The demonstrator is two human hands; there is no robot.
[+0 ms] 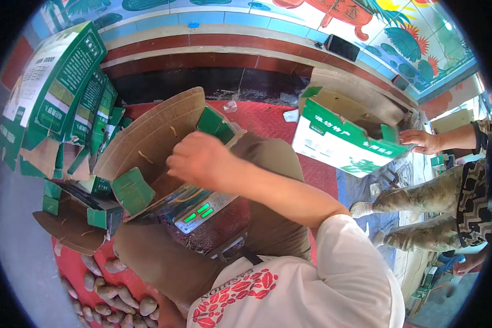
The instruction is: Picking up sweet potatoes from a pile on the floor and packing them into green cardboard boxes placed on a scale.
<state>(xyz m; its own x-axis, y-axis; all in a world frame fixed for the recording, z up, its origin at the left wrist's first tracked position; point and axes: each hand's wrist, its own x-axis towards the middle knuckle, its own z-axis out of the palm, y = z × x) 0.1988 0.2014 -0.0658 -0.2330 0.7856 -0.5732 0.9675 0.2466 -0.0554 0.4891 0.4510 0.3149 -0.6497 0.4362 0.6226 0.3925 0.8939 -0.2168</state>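
My right hand (pixel 202 161) is over an open cardboard carton (pixel 147 128) with green inner flaps. Its fingers are curled, and whatever they may hold is hidden. The carton rests on a digital scale (pixel 195 217) with lit green displays, between my knees. My left forearm (pixel 170 314) shows only in part at the lower edge, beside a heap of elongated brown sweet potatoes (pixel 127 298); the left hand itself is out of the picture.
Green-and-white cartons (pixel 52 90) are stacked at the left, above an open one (pixel 76 216). At the right, another person's hand (pixel 421 141) touches an open green-and-white carton (pixel 341 139). A phone (pixel 341 47) leans on the ledge by a painted tile wall. Red matting (pixel 320 183) covers the floor.
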